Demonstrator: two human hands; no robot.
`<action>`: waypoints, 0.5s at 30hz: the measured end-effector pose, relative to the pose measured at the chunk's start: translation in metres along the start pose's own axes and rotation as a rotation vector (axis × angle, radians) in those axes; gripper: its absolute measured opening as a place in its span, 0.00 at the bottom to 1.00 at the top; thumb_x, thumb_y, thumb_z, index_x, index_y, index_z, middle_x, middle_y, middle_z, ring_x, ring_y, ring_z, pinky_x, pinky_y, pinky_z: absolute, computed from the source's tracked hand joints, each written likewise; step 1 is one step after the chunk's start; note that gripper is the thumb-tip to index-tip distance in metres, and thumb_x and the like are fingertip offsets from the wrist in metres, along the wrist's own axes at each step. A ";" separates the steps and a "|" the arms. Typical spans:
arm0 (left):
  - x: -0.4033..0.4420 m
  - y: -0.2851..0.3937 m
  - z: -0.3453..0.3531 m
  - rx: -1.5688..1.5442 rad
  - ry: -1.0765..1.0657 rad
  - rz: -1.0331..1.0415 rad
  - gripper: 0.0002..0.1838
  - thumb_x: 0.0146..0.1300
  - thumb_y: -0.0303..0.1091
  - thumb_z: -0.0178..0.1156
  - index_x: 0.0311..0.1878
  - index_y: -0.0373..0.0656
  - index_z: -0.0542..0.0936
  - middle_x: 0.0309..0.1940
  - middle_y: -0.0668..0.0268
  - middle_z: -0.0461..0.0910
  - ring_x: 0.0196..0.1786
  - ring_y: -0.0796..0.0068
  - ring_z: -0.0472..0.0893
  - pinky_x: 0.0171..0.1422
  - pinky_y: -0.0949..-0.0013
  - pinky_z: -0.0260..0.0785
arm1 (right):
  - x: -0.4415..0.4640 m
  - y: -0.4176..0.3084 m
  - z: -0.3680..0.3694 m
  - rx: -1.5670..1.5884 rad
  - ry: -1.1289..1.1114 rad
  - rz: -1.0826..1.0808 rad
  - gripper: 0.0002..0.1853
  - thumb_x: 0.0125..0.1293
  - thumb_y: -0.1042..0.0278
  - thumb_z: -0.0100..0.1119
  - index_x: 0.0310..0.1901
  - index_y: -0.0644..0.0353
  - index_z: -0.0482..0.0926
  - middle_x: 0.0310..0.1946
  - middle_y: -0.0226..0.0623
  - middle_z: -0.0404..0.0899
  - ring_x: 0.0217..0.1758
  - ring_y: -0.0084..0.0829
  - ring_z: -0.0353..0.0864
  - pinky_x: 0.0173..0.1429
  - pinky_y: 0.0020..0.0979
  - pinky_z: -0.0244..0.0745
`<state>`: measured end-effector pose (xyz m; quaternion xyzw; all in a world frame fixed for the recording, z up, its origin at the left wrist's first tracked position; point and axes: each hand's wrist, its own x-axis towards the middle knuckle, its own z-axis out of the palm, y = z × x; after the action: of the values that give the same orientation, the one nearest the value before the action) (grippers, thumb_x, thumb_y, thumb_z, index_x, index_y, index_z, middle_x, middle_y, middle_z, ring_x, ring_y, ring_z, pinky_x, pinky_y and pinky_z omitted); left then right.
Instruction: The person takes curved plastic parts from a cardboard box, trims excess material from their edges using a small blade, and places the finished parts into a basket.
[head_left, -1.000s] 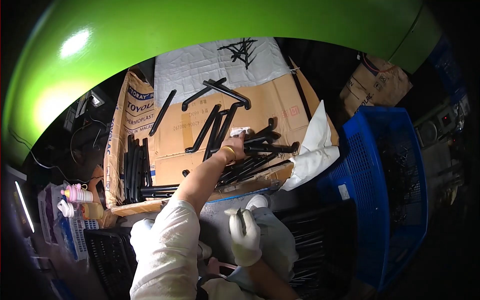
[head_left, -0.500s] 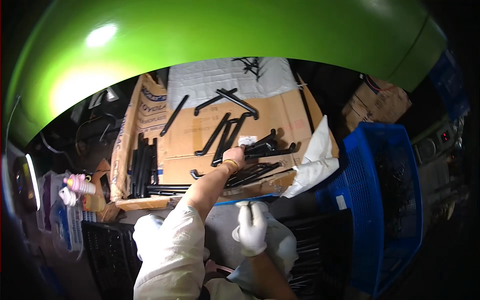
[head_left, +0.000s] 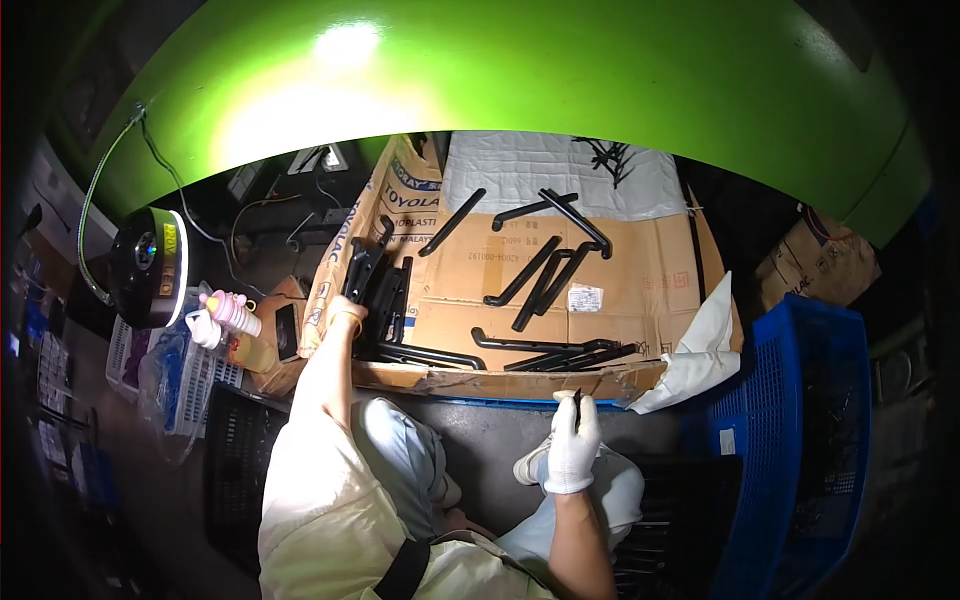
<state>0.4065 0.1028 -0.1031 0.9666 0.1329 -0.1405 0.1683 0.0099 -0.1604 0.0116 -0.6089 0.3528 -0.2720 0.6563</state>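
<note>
My bare left hand, with a yellow band at its wrist, is at the left side of the cardboard box. Its fingers close on a bunch of black bent plastic bars, which lies over an upright row of similar bars. In a white glove, my right hand is raised over my lap by the box's front edge. Thumb and fingers pinch a small dark object whose kind I cannot make out. Several loose black bars are scattered on the cardboard.
A green machine panel overhangs the far side. Blue crates stand at right, a black crate at lower left. A round lamp and a pink-and-white figure are on the left. A white sheet drapes over the front right corner.
My left hand has carried the bunch of bars from the box's right-middle to the left row. The view has turned left. My right hand stays in front of the box, still pinching.
</note>
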 end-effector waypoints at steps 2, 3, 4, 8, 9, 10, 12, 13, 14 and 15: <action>-0.003 -0.014 -0.006 0.082 -0.026 -0.005 0.37 0.43 0.39 0.75 0.58 0.37 0.73 0.53 0.51 0.80 0.57 0.60 0.81 0.60 0.62 0.74 | 0.002 0.007 0.002 -0.032 0.010 -0.046 0.08 0.71 0.72 0.50 0.39 0.66 0.78 0.31 0.34 0.80 0.34 0.24 0.75 0.43 0.27 0.71; -0.006 -0.014 -0.004 0.092 -0.001 -0.063 0.41 0.42 0.41 0.76 0.60 0.38 0.70 0.56 0.51 0.78 0.60 0.58 0.78 0.62 0.61 0.72 | 0.002 0.007 0.001 -0.051 0.009 -0.051 0.09 0.71 0.72 0.49 0.39 0.67 0.78 0.33 0.39 0.81 0.38 0.28 0.77 0.47 0.29 0.72; -0.028 0.002 -0.011 0.103 0.023 -0.118 0.45 0.41 0.43 0.78 0.63 0.39 0.68 0.59 0.51 0.75 0.62 0.56 0.76 0.63 0.59 0.70 | 0.003 0.006 0.001 -0.068 0.008 -0.060 0.08 0.71 0.72 0.49 0.39 0.67 0.78 0.33 0.39 0.81 0.37 0.28 0.78 0.47 0.29 0.72; -0.046 0.010 0.015 0.152 0.138 -0.069 0.56 0.37 0.50 0.81 0.67 0.42 0.60 0.67 0.54 0.65 0.69 0.49 0.66 0.71 0.53 0.60 | 0.001 0.005 -0.001 -0.112 0.007 -0.082 0.08 0.70 0.73 0.50 0.39 0.67 0.78 0.34 0.39 0.82 0.38 0.30 0.79 0.47 0.30 0.72; -0.067 0.014 0.024 0.220 0.392 0.122 0.51 0.38 0.46 0.80 0.65 0.42 0.63 0.66 0.53 0.64 0.67 0.48 0.65 0.72 0.51 0.57 | 0.000 0.005 -0.001 -0.116 0.005 -0.081 0.08 0.70 0.73 0.50 0.39 0.66 0.78 0.34 0.39 0.82 0.38 0.30 0.79 0.47 0.30 0.72; -0.078 0.023 0.024 0.211 0.468 0.392 0.50 0.38 0.45 0.79 0.65 0.42 0.63 0.65 0.52 0.64 0.67 0.48 0.66 0.71 0.51 0.58 | 0.000 0.006 -0.001 -0.119 0.006 -0.079 0.08 0.70 0.73 0.50 0.39 0.66 0.78 0.34 0.40 0.82 0.38 0.31 0.80 0.47 0.30 0.73; -0.097 0.046 0.024 0.166 0.597 0.940 0.49 0.39 0.43 0.78 0.66 0.42 0.64 0.63 0.52 0.66 0.65 0.47 0.67 0.70 0.49 0.59 | -0.004 -0.005 0.002 -0.162 -0.007 -0.108 0.07 0.70 0.71 0.52 0.40 0.65 0.78 0.34 0.41 0.83 0.37 0.33 0.82 0.44 0.30 0.74; -0.101 0.065 0.036 0.142 0.482 1.100 0.46 0.40 0.43 0.77 0.64 0.42 0.67 0.61 0.51 0.69 0.64 0.47 0.68 0.69 0.50 0.60 | -0.003 -0.006 0.001 -0.215 -0.019 -0.141 0.07 0.70 0.71 0.52 0.40 0.65 0.78 0.34 0.43 0.83 0.37 0.36 0.82 0.43 0.32 0.74; -0.108 0.088 0.049 0.117 0.366 1.256 0.43 0.41 0.43 0.76 0.63 0.42 0.69 0.58 0.51 0.72 0.62 0.47 0.69 0.68 0.50 0.60 | -0.002 -0.007 0.001 -0.266 -0.033 -0.177 0.07 0.69 0.71 0.52 0.40 0.64 0.78 0.33 0.44 0.83 0.37 0.40 0.83 0.42 0.33 0.75; -0.124 0.112 0.061 0.139 0.151 1.360 0.39 0.44 0.44 0.74 0.60 0.41 0.72 0.55 0.51 0.74 0.60 0.49 0.71 0.67 0.52 0.62 | -0.002 -0.012 0.001 -0.330 -0.027 -0.252 0.07 0.70 0.70 0.53 0.40 0.63 0.79 0.33 0.46 0.83 0.36 0.45 0.83 0.40 0.36 0.76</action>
<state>0.3120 -0.0467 -0.0871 0.8508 -0.5014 0.0558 0.1472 0.0100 -0.1597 0.0236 -0.7510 0.3048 -0.2823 0.5133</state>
